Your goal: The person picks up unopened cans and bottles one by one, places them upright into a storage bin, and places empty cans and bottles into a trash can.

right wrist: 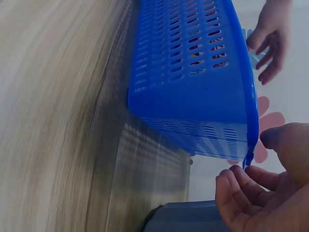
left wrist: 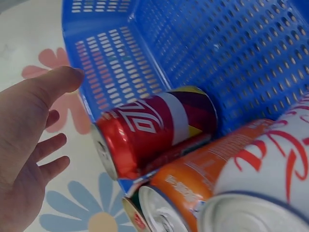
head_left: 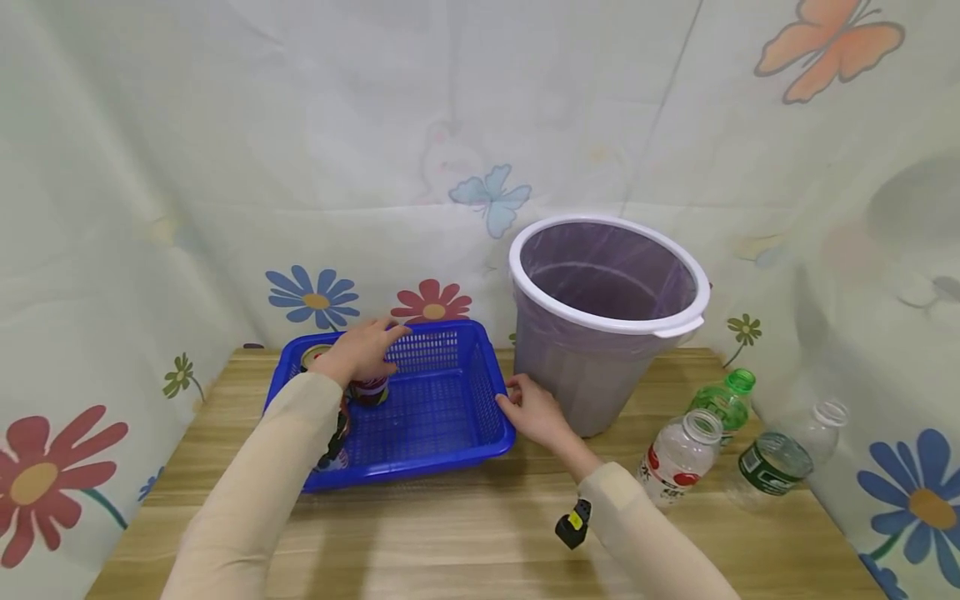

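Note:
A blue plastic basket (head_left: pixel 420 467) with perforated walls stands on the table. Over its back left part hovers my left hand (head_left: pixel 363 350), fingers apart and holding nothing. Below that hand, a red and purple can (left wrist: pixel 159 128) leans beside an orange can (left wrist: pixel 193 169) and a white can with red script (left wrist: pixel 270 164). In the head view my left arm partly covers the cans. My right hand (head_left: pixel 536 408) is at the basket's right rim; in the right wrist view its thumb and index finger pinch the rim.
Right of the basket stands a tall grey bin (head_left: pixel 577 367) with a white rim and a liner inside. Farther right are a clear bottle with a red-marked label (head_left: pixel 678 458), a green bottle (head_left: pixel 723 404) and a clear bottle with a dark green label (head_left: pixel 776 462). Patterned cloth (head_left: pixel 337 125) hangs behind.

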Action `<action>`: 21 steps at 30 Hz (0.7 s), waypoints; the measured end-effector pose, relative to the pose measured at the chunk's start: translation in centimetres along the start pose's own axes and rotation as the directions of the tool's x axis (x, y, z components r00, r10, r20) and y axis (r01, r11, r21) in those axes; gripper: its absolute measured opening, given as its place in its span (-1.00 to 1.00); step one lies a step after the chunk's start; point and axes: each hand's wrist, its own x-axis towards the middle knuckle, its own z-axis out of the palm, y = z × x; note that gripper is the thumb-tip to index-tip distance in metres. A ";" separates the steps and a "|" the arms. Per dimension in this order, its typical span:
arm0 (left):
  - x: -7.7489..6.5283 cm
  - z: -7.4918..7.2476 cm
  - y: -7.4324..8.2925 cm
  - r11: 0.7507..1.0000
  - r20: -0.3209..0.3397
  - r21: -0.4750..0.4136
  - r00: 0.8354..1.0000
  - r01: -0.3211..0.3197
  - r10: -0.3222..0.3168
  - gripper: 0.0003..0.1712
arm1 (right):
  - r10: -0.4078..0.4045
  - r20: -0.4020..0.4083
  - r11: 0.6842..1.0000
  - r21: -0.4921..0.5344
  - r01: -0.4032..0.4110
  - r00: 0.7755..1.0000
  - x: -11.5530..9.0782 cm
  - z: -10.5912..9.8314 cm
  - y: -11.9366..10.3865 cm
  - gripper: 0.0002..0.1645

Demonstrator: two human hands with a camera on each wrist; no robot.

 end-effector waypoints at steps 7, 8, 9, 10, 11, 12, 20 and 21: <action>0.3 -0.9 0.9 0.999 -0.046 -0.015 0.999 -0.029 0.028 -0.27 | -0.103 -0.032 0.992 -0.081 0.100 0.994 -0.6 -0.7 0.0 -0.62; 0.3 -1.0 1.1 0.999 -0.054 -0.024 0.998 -0.030 0.029 -0.27 | -0.117 -0.035 0.989 -0.094 0.114 0.992 -0.8 -0.9 -0.1 -0.63; 0.3 -1.1 1.3 0.999 -0.062 -0.027 0.998 -0.033 0.031 -0.27 | -0.130 -0.037 0.987 -0.104 0.126 0.991 -0.9 -1.1 -0.1 -0.63; 0.3 -1.3 1.5 0.999 -0.068 -0.031 0.997 -0.033 0.031 -0.27 | -0.145 -0.040 0.983 -0.116 0.140 0.989 -1.1 -1.2 -0.2 -0.63; 0.4 -1.5 1.7 0.999 -0.075 -0.033 0.997 -0.037 0.035 -0.28 | -0.157 -0.042 0.980 -0.127 0.150 0.987 -1.2 -1.4 -0.2 -0.64; 0.4 -1.7 1.9 0.998 -0.085 -0.037 0.996 -0.041 0.037 -0.28 | -0.167 -0.041 0.977 -0.138 0.160 0.985 -1.4 -1.6 -0.3 -0.64; 0.7 -2.5 3.1 0.990 -0.185 -0.090 0.979 -0.106 0.088 -0.33 | -0.262 -0.035 0.949 -0.191 0.251 0.964 -2.6 -3.1 -0.4 -0.67; 0.8 -2.6 3.3 0.989 -0.194 -0.102 0.977 -0.108 0.086 -0.33 | -0.282 -0.037 0.942 -0.199 0.270 0.959 -2.7 -3.3 -0.3 -0.67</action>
